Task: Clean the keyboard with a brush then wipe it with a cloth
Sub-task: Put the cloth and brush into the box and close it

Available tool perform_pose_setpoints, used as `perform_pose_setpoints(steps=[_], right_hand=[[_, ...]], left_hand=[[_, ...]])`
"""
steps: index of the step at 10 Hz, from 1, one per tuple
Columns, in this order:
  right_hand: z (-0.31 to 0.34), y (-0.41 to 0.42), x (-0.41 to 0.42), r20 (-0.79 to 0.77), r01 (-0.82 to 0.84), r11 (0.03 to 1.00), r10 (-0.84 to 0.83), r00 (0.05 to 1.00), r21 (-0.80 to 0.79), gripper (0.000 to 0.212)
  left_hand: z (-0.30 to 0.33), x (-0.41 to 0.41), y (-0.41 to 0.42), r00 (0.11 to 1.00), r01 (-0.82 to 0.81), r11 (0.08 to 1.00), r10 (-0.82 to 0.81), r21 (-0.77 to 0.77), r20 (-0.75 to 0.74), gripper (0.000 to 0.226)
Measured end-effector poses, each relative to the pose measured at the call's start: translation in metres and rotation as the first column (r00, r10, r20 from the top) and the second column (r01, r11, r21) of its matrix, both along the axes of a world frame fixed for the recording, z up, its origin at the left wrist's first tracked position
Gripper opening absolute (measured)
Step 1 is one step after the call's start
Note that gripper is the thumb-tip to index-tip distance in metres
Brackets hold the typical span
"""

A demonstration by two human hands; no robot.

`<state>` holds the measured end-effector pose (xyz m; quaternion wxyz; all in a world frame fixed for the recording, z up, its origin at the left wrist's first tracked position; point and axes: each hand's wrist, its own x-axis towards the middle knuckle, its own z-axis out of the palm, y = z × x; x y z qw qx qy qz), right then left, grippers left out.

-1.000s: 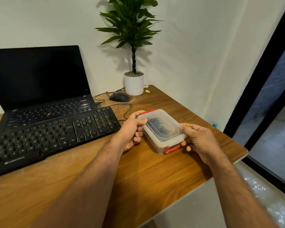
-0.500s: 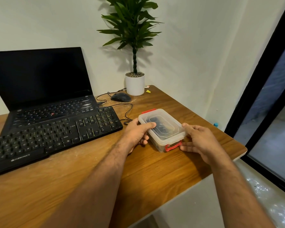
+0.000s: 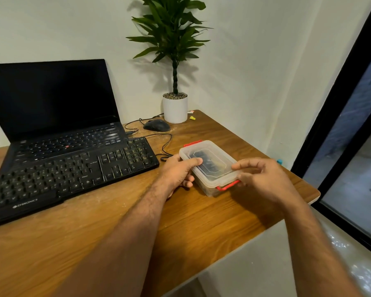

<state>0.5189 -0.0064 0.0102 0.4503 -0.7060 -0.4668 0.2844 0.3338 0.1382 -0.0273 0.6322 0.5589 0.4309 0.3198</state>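
A clear plastic box (image 3: 210, 166) with red clasps stands on the wooden desk (image 3: 120, 221), lid on, something dark showing dimly inside. My left hand (image 3: 178, 174) grips the box's left side, thumb over the lid. My right hand (image 3: 263, 179) is at the box's near right corner, thumb on the lid's edge and fingers curled at the near red clasp (image 3: 226, 186). A black dusty keyboard (image 3: 69, 174) lies to the left, in front of an open black laptop (image 3: 51, 116). No brush or cloth shows outside the box.
A black mouse (image 3: 156, 125) and its cable lie behind the box, beside a potted plant in a white pot (image 3: 175, 108). The desk's right edge runs close past my right hand, with a dark window frame (image 3: 338, 116) beyond.
The box was lifted slightly a second ago and now rests on the desk. My right hand has moved from beside the clasp up onto the lid's near corner.
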Motion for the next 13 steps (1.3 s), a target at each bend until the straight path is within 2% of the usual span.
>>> perform_pose_setpoints(steps=[1,2,6,7,8,9,10,11,12,13], right_hand=[[-0.001,-0.004,0.003,0.042,-0.14,0.99,0.14,0.989,-0.005,0.033],[-0.003,0.0,0.002,0.192,-0.135,0.991,0.13,0.973,0.015,0.033],[0.0,0.007,0.005,0.19,-0.126,0.99,0.11,0.976,0.07,0.023],[0.006,0.007,0.005,0.256,-0.17,0.985,0.157,0.954,0.028,0.025],[0.006,0.009,0.007,0.337,-0.171,0.985,0.16,0.928,0.004,0.016],[-0.001,0.009,0.01,0.347,-0.114,0.992,0.089,0.934,0.051,0.013],[-0.006,0.007,0.015,0.368,-0.078,0.992,0.038,0.929,0.095,0.015],[-0.001,0.005,0.012,0.322,-0.052,0.996,0.024,0.946,0.079,0.016],[0.002,0.003,0.003,0.396,-0.024,0.998,0.002,0.918,0.052,0.019],[0.01,-0.001,-0.019,0.583,-0.022,0.996,-0.035,0.812,0.091,0.028]], left_hand=[[0.0,0.001,0.0,1.0,0.0,1.0,0.0,0.001,-0.01,0.039],[0.001,0.001,0.001,1.0,0.01,1.0,-0.009,0.002,-0.013,0.04],[-0.001,0.0,0.003,0.998,0.05,0.999,-0.049,0.006,-0.043,0.044],[0.0,0.0,0.002,0.998,0.053,0.999,-0.053,0.006,-0.035,0.044],[0.002,0.0,-0.001,0.997,0.064,0.998,-0.063,0.003,-0.042,0.047],[0.004,0.001,-0.007,0.992,0.078,0.997,-0.075,0.019,-0.096,0.061],[0.007,0.001,-0.015,0.984,0.097,0.993,-0.086,0.065,-0.159,0.084],[0.007,-0.005,-0.022,0.995,0.052,0.994,-0.043,0.095,-0.089,0.087],[0.002,-0.015,-0.034,0.998,-0.066,0.991,0.063,0.117,0.024,0.079],[0.0,-0.031,-0.05,0.981,-0.19,0.95,0.194,0.246,0.009,0.069]])
